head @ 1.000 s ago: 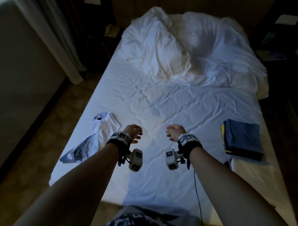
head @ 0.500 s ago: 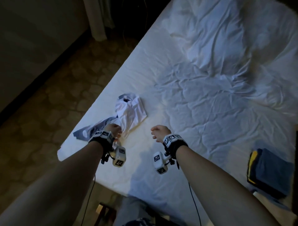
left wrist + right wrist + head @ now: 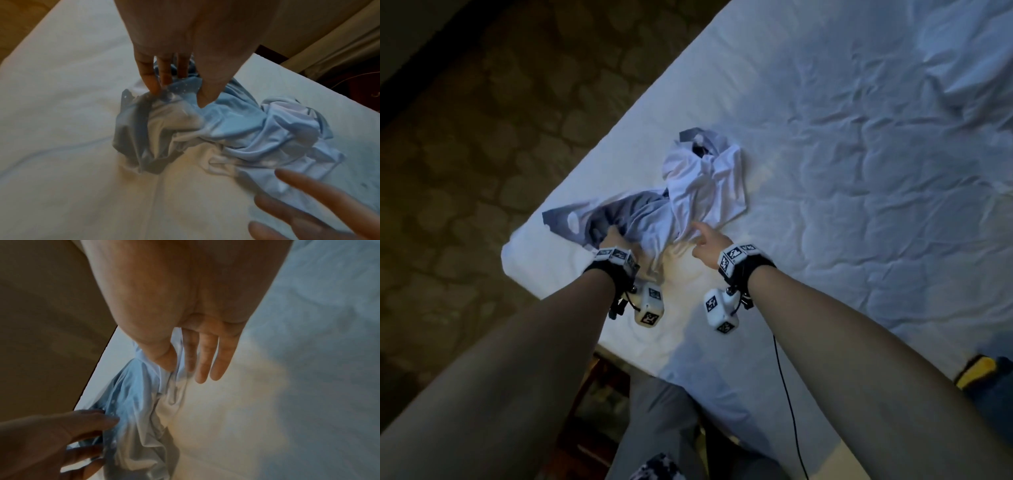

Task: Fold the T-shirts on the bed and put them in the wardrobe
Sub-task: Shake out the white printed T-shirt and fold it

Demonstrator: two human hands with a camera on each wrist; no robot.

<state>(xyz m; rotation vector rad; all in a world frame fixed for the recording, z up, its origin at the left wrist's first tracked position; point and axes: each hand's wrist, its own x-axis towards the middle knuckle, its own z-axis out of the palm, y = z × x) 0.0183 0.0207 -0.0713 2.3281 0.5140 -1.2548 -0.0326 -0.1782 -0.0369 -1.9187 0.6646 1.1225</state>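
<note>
A crumpled white and grey-blue T-shirt (image 3: 688, 192) lies near the bed's left front corner. My left hand (image 3: 610, 236) is on its darker grey end. In the left wrist view my left hand (image 3: 176, 92) pinches a bunch of the dotted blue fabric (image 3: 236, 123) between thumb and fingers. My right hand (image 3: 700, 234) reaches the shirt's near edge with straight fingers. In the right wrist view those fingers (image 3: 205, 363) lie straight against a fold of the shirt (image 3: 133, 394), holding nothing.
The white sheet of the bed (image 3: 825, 205) is wrinkled, and a rumpled duvet (image 3: 969, 51) lies at the far right. A folded stack of yellow and blue clothes (image 3: 977, 371) sits at the right edge. Tiled floor (image 3: 465, 137) runs along the bed's left side.
The view has swung left and down onto the shirt. Both hands have moved left and forward from the bare sheet to the shirt, and the left hand has taken hold of it.
</note>
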